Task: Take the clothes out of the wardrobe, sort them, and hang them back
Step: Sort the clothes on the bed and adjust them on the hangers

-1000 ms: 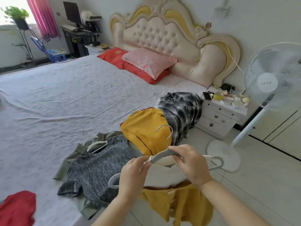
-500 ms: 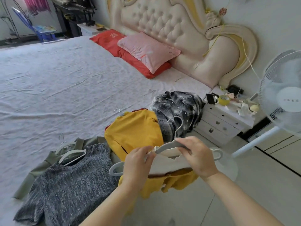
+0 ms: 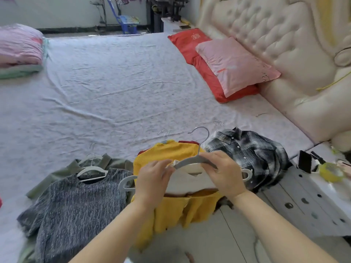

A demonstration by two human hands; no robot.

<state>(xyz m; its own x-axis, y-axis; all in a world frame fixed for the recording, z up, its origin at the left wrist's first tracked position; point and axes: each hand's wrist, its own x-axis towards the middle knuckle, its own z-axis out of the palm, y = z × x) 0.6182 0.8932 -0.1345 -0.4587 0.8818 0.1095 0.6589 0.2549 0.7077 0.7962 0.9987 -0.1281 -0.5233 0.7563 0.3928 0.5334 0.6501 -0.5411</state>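
Grey hanger (image 3: 197, 161) with a metal hook is held above the bed's near edge, carrying a white-and-yellow garment (image 3: 190, 188). Left hand (image 3: 152, 179) is closed, thumb and fingers pinching the garment's neckline against the hanger's left shoulder. Right hand (image 3: 224, 171) is curled over the hanger's right shoulder, gripping it. Garment's yellow lower part hangs down below both wrists.

On the bed (image 3: 114, 88), along the near edge: a grey marled top (image 3: 76, 205) on a white hanger, lying over an olive garment (image 3: 62, 171); a yellow knit top (image 3: 171, 150) just behind the hands; a black-and-white plaid shirt (image 3: 247, 149) to the right. 2 pillows, red (image 3: 190, 42) and pink (image 3: 233, 63), lie by the tufted headboard (image 3: 275, 35). White nightstand (image 3: 311, 196) stands at right.
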